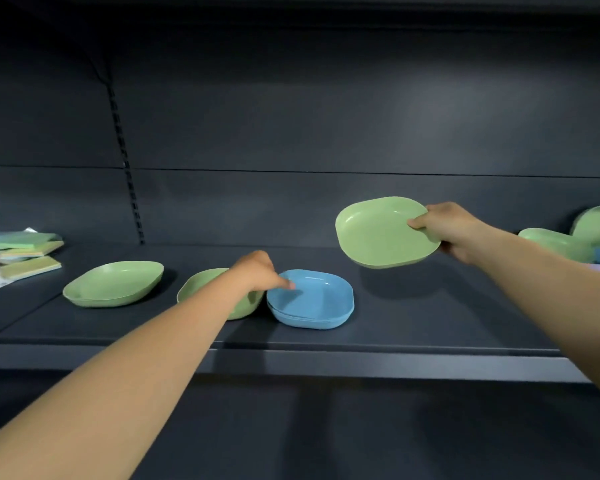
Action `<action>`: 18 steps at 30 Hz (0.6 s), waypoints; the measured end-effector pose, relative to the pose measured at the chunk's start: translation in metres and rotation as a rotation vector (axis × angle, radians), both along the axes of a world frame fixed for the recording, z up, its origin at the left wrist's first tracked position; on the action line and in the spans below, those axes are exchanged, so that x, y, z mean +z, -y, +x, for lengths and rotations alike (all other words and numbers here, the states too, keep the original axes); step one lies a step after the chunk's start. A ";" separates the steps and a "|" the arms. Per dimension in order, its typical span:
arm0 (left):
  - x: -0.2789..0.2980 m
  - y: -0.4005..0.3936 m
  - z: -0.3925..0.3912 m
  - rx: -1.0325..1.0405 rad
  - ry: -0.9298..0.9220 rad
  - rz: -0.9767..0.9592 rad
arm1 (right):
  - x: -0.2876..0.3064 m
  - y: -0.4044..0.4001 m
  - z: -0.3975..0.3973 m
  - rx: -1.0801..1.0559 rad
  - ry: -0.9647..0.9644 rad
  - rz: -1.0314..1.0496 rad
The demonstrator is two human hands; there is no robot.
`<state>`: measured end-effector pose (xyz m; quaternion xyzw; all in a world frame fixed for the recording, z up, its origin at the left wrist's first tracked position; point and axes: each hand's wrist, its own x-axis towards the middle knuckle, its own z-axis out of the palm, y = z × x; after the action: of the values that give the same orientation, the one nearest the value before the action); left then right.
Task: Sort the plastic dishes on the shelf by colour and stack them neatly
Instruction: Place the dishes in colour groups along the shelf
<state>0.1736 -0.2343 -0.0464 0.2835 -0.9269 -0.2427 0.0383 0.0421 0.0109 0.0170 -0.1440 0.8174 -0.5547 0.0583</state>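
Left hand [257, 271] pinches smooth blue dish stack [312, 299] (rounded squares); right hand [447, 230] grips green dish [381, 233].

Two bare forearms enter the view from the lower corners, each ending in a bare hand: the left hand [257, 271] and the right hand [449, 228]. No sleeve, cuff or glove covers either arm within the visible length. Wrists and fingers appear free of watch, band and ring, though wide-angle blur at this distance limits certainty. Nails are short where visible, on the right thumb. Upper arms, shoulders and clothing lie outside the picture.
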 end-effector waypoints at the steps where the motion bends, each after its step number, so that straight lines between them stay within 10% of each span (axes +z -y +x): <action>1: 0.002 0.004 0.002 0.014 -0.090 0.102 | -0.001 0.002 -0.002 0.006 0.003 0.003; 7: 0.020 0.012 0.015 0.050 -0.392 0.595 | -0.012 0.045 0.000 0.055 0.001 0.005; 18: 0.013 0.079 0.044 0.232 -0.477 0.466 | -0.055 0.166 0.055 0.391 -0.039 0.166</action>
<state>0.2179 -0.3131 -0.0332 0.3235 -0.7733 -0.5010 0.2155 0.0974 -0.1556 -0.0381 -0.3053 0.8178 -0.4606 0.1606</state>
